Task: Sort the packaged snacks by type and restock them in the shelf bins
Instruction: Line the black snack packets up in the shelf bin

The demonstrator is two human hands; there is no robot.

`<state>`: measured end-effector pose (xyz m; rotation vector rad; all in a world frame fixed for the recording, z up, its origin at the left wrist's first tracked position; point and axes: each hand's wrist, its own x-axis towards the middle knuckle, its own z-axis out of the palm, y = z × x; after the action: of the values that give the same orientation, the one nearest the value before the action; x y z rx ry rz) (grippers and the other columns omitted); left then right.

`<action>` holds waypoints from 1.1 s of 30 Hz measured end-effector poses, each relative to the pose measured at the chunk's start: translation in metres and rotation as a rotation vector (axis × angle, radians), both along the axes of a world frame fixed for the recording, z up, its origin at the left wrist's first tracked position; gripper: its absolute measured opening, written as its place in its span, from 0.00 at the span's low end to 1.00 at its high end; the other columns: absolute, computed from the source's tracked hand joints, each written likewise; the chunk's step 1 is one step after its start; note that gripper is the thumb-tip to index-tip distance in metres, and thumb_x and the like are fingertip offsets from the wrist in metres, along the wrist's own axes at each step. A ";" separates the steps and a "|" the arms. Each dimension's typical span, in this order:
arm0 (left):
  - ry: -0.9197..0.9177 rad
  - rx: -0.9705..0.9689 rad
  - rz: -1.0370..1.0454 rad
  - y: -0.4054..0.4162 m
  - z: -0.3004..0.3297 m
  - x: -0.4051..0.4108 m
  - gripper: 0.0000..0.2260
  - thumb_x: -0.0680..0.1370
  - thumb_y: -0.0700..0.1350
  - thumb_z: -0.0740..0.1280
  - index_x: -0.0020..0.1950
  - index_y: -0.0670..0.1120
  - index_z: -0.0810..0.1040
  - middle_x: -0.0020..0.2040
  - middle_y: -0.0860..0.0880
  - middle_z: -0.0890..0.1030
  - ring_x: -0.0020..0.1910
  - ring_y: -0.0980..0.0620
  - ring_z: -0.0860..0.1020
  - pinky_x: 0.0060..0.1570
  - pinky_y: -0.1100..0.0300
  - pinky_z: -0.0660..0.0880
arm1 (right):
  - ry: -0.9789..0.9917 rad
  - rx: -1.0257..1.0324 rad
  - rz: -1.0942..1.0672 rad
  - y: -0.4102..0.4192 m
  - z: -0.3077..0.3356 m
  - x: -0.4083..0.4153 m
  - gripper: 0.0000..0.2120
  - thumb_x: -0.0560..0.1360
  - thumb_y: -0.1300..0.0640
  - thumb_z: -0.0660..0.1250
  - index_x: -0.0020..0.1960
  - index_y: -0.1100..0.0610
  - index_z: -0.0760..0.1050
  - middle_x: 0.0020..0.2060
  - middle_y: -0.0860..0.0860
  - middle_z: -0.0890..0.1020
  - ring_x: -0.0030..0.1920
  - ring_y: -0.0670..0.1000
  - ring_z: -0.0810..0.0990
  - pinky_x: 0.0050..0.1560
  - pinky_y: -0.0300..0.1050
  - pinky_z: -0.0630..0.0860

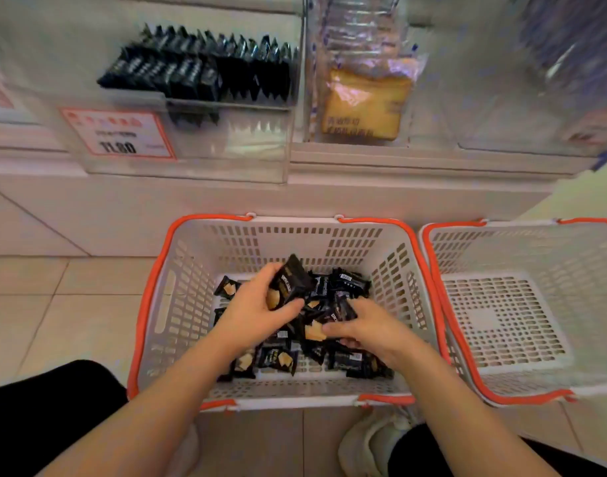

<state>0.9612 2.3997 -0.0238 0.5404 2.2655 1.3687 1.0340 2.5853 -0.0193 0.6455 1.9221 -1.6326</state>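
Black packets fill the basket: your left hand grips one, your right hand pinches another; stack them aligned before lifting to the bin.

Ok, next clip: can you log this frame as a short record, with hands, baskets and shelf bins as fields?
left hand: left hand grips a black snack packet, lifted above the pile
right hand: right hand pinches another packet in the pile
left basket: white basket with orange handles, holds loose black packets
right basket: second basket beside it, nothing visible inside
left bin: clear bin with upright black packets, price tag in front
right bin: bin with a bagged bread slice
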 end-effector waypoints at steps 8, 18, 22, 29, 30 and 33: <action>0.122 0.169 0.105 0.007 0.067 -0.010 0.17 0.73 0.44 0.70 0.55 0.55 0.67 0.46 0.60 0.77 0.41 0.71 0.76 0.39 0.76 0.70 | 0.518 0.220 -0.330 -0.041 0.073 -0.020 0.09 0.69 0.53 0.73 0.46 0.51 0.75 0.42 0.48 0.82 0.42 0.45 0.81 0.44 0.42 0.77; -0.267 0.526 0.268 -0.008 0.136 -0.029 0.17 0.74 0.51 0.68 0.60 0.49 0.72 0.53 0.49 0.82 0.53 0.52 0.80 0.54 0.54 0.76 | 0.901 0.274 -0.168 -0.092 0.124 -0.041 0.17 0.77 0.50 0.63 0.64 0.40 0.65 0.58 0.37 0.75 0.59 0.36 0.74 0.58 0.35 0.70; -0.332 0.649 0.138 -0.024 0.167 -0.040 0.30 0.62 0.59 0.69 0.61 0.50 0.73 0.54 0.50 0.82 0.53 0.55 0.80 0.49 0.59 0.75 | 0.961 0.505 -0.035 -0.102 0.160 -0.055 0.32 0.71 0.49 0.69 0.72 0.50 0.61 0.63 0.45 0.72 0.64 0.42 0.69 0.64 0.37 0.66; -0.347 0.746 -0.073 -0.047 0.219 -0.087 0.27 0.77 0.57 0.49 0.67 0.42 0.69 0.57 0.44 0.78 0.54 0.51 0.78 0.51 0.62 0.75 | 1.017 0.618 0.031 -0.118 0.224 -0.105 0.21 0.68 0.53 0.69 0.60 0.52 0.71 0.51 0.46 0.78 0.53 0.45 0.74 0.49 0.37 0.68; -0.351 0.758 -0.081 -0.048 0.223 -0.096 0.25 0.79 0.55 0.46 0.67 0.42 0.69 0.55 0.45 0.79 0.51 0.52 0.78 0.47 0.63 0.76 | 1.023 0.613 0.022 -0.121 0.229 -0.115 0.16 0.69 0.55 0.68 0.55 0.52 0.72 0.47 0.47 0.79 0.50 0.47 0.75 0.45 0.37 0.67; -0.385 0.774 -0.087 -0.048 0.228 -0.124 0.23 0.81 0.54 0.43 0.64 0.44 0.71 0.50 0.47 0.81 0.47 0.54 0.79 0.42 0.64 0.76 | 0.978 0.656 -0.022 -0.125 0.236 -0.148 0.09 0.71 0.56 0.66 0.50 0.52 0.72 0.44 0.48 0.79 0.45 0.48 0.75 0.38 0.38 0.63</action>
<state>0.8376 2.3513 0.2041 0.5345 1.3494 2.0787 0.8864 2.4600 0.2170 0.0347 3.2200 -1.4174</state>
